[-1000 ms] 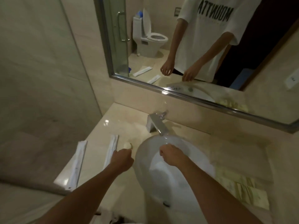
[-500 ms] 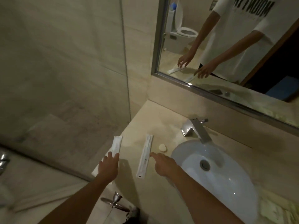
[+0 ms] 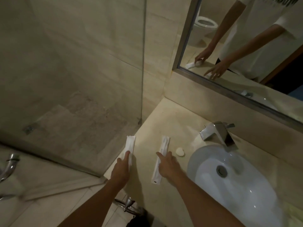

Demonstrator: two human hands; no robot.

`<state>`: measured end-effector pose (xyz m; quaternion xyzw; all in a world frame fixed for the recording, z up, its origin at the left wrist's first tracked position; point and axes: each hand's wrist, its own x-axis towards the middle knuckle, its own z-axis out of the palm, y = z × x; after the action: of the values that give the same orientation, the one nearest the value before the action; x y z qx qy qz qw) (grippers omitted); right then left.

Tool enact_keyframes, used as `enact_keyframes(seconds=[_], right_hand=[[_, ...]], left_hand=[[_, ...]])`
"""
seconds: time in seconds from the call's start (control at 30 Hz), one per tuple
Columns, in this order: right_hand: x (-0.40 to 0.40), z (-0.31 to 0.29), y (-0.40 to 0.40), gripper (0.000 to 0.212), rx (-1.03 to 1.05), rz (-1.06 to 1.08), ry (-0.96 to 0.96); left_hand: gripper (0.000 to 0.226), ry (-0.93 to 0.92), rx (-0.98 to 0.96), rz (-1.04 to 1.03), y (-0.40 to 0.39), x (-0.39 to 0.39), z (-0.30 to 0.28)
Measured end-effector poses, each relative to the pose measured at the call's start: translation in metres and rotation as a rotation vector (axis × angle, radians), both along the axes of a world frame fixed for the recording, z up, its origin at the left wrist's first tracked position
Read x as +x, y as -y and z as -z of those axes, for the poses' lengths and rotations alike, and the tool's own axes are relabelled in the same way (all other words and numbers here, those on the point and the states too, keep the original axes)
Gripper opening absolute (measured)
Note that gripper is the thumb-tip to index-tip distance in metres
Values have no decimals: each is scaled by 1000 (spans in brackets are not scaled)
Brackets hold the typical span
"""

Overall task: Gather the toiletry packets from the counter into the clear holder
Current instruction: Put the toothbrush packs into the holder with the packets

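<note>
Two long white toiletry packets lie on the beige counter [image 3: 177,118] left of the sink. My left hand [image 3: 120,169] rests with straight fingers on the left packet [image 3: 130,143], at the counter's left edge. My right hand [image 3: 168,164] touches the second packet [image 3: 161,159] with its extended fingers. A small round white soap [image 3: 180,152] sits just right of that packet. No clear holder shows in the view.
A white oval sink [image 3: 236,182] with a chrome faucet [image 3: 218,135] fills the right side. A glass shower panel [image 3: 70,95] stands left of the counter. A mirror [image 3: 246,51] runs along the back wall. Yellowish packets [image 3: 295,213] peek in at lower right.
The view swung left. My left hand moved forward onto the left packet, and my right hand reached from over the sink to touch the second packet.
</note>
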<state>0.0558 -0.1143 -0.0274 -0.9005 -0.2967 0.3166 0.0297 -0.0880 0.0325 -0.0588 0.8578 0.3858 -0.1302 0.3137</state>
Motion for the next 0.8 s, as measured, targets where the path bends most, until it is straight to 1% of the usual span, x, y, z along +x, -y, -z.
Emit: enact_keyframes(seconds=[0.1,0.17,0.27,0.33,0.37,0.43,0.47,0.5,0.53,0.57,0.63,0.7,0.77,0.8], right_hand=[[1,4,-6,41,50,47,29],[0,7,-8,28,91,80,39],[0,11,-10,17,116,122,31],[0,12,-12,8,131,142,6],[-2,10,-11,9,128,153,-16],[0,8,-7,18,122,148,-35],[1,7,-6,21,118,150,-20],[1,6,-4,22,115,167,-8],[7,-6,20,21,147,207,13],[13,-19,42,20,187,235,18],[16,-23,41,16,256,200,21],[31,-45,94,14,323,265,75],[32,-50,94,10,348,222,137],[33,-53,96,13,352,208,157]], left_hand=[[83,13,-29,-35,-1,0,-1],[85,12,-32,-45,-1,1,-3],[76,6,-29,-63,0,2,-6],[62,-1,-29,-100,-1,-2,-4],[52,-7,-28,-105,-1,-3,-6],[26,2,-16,-106,-1,0,-7],[19,14,-19,-111,-3,2,-8],[25,20,-35,-119,-4,3,-8],[30,64,-37,-100,12,16,-21],[29,98,-31,-100,26,28,-32],[21,146,-75,-163,17,33,-29],[19,219,-94,-61,56,59,-48],[20,234,-152,-40,56,62,-50],[21,235,-166,-19,57,63,-51]])
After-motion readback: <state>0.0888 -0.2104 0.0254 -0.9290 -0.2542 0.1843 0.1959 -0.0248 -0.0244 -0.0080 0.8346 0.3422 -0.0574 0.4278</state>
